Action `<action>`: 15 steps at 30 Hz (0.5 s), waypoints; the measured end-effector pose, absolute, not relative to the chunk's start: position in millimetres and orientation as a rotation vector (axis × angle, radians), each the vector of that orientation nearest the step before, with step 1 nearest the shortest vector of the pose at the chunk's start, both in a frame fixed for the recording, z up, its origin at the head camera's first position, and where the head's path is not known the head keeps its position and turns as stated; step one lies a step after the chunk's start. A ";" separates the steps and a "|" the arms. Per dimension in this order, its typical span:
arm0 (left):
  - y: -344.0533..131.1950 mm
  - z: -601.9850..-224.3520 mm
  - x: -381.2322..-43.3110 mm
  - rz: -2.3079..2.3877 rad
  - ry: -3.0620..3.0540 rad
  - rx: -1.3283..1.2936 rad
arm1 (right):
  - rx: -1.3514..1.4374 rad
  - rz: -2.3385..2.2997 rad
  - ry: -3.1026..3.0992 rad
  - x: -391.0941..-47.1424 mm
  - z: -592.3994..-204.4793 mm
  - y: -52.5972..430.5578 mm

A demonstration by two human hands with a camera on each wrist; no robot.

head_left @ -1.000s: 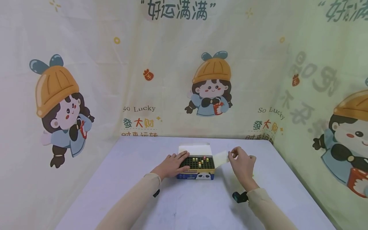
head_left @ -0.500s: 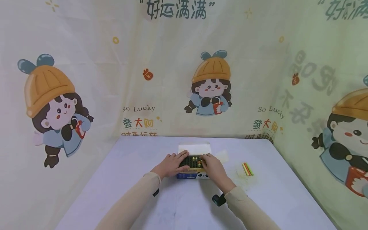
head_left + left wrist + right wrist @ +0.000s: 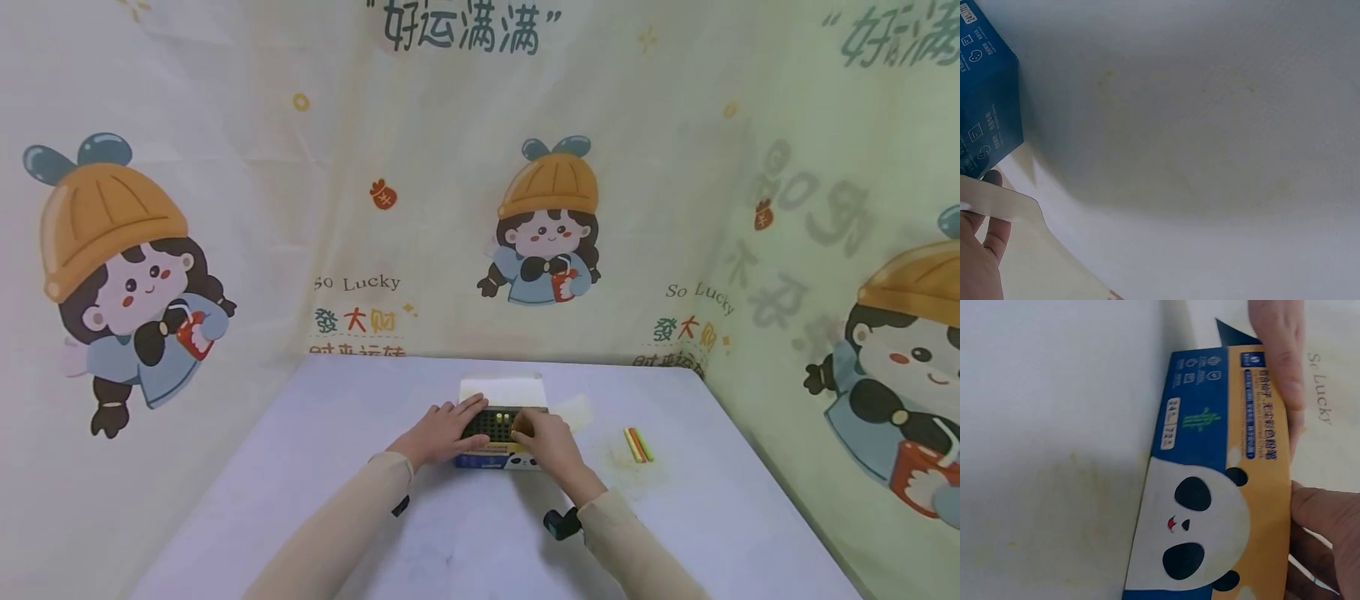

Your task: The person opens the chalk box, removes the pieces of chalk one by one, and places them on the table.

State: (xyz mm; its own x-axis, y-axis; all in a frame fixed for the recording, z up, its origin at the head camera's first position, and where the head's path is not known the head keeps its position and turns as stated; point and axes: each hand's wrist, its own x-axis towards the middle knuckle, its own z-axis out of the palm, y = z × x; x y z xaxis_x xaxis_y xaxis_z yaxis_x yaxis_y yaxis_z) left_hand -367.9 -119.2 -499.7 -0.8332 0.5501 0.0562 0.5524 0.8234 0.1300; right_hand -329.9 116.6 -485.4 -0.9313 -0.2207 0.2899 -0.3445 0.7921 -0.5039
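Observation:
A chalk box [image 3: 487, 458], blue and yellow with a panda face, stands with its white lid flap [image 3: 502, 390] folded back. Inside is a black holder [image 3: 495, 429] full of holes, with a few chalk ends [image 3: 502, 417] sticking up. My left hand [image 3: 442, 429] grips the box's left end, thumb toward the front and fingers across the top. In the left wrist view, fingers [image 3: 999, 234] show at a white side flap [image 3: 1010, 209]. My right hand [image 3: 547, 442] pinches at a chalk stick in the holder's right half; its fingertips hide most of that stick.
Several loose chalk sticks [image 3: 639, 446], in yellow, red and green, lie on the table right of the box. A pale side flap [image 3: 576, 412] sticks out at the box's right end. A printed cloth [image 3: 435, 208] hangs behind the table.
My right hand has left the pale side flap, moved left over the holder and then slightly farther along it. The left hand has stayed on the box. The loose chalk sticks have come into view.

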 end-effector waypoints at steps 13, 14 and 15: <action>-123.1 -504.1 -370.0 -0.264 -2.958 -0.924 | 0.388 0.829 -2.757 -329.6 -488.0 109.5; -123.1 -504.2 -370.3 -0.271 -2.956 -0.922 | 0.387 0.815 -2.759 -329.4 -487.8 109.1; -123.3 -504.1 -370.3 -0.272 -2.958 -0.921 | 0.390 0.799 -2.761 -329.5 -487.7 108.7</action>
